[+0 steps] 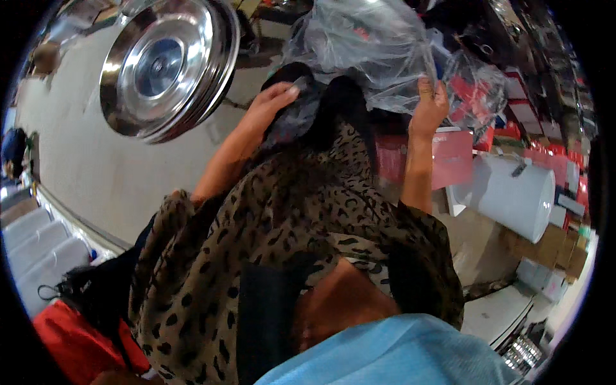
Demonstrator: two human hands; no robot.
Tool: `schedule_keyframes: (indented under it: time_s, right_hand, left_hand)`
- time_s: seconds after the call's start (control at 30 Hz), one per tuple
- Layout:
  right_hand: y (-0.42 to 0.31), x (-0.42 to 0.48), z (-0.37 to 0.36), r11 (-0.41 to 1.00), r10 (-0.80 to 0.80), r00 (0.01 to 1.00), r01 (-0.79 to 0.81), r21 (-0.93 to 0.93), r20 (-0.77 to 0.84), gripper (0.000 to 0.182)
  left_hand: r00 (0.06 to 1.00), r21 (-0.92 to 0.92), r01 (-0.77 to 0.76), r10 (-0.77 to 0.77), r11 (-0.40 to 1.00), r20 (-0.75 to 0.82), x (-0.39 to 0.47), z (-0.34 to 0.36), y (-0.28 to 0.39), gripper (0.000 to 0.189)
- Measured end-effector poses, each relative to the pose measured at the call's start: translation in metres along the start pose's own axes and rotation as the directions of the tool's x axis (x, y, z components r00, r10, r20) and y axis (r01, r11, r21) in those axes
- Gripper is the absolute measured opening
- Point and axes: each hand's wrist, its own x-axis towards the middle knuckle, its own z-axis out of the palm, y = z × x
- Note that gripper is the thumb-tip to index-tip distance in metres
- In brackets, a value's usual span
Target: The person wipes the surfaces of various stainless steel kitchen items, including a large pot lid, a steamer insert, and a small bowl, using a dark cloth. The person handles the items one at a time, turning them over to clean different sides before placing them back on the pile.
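Observation:
Across the top centre spreads a large clear plastic bag, with a small red mark showing through it. My right hand pinches its right edge between thumb and fingers. At the lower left of the bag, my left hand grips a piece of thin clear plastic over my dark-clad knees; whether it belongs to the same bag I cannot tell. Left of my left hand stands a stack of shiny stainless steel plates or basins, seen tilted.
A second clear bag with red contents lies beyond my right hand. Pink-red boxes and a white cylindrical container are at the right. A red bag is at the lower left. People appear at the far left.

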Motion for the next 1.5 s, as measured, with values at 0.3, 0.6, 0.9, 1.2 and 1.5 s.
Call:
schedule_keyframes:
  time_s: [0.3, 0.6, 0.9, 1.2, 1.5]
  right_hand:
    - [0.01, 0.01, -0.051, 0.735, 0.384, 0.909, -0.197, 0.648, -0.16, 0.038]
    - [0.047, -0.028, -0.054, 0.879, 0.239, 0.971, -0.216, 0.426, 0.001, 0.035]
    - [0.073, -0.045, -0.036, 0.26, 0.565, 0.724, -0.612, 0.747, 0.396, 0.042]
    - [0.086, -0.065, -0.01, 0.235, 0.563, 0.639, -0.731, 0.64, 0.523, 0.041]
    - [0.075, -0.068, -0.002, 0.328, 0.564, 0.691, -0.69, 0.646, 0.452, 0.041]
  left_hand:
    - [0.961, -0.151, 0.272, -0.276, 0.95, -0.006, -0.012, -0.023, -0.042, 0.039]
    - [0.986, 0.187, 0.166, -0.168, 0.968, -0.008, 0.002, 0.009, -0.024, 0.036]
    - [0.998, 0.245, -0.053, 0.042, 0.968, 0.052, 0.017, -0.008, -0.053, 0.059]
    - [0.96, -0.129, 0.263, -0.272, 0.956, -0.061, 0.001, -0.027, -0.053, 0.042]
    - [0.973, 0.008, 0.225, -0.225, 0.974, 0.042, -0.007, -0.022, -0.044, 0.038]
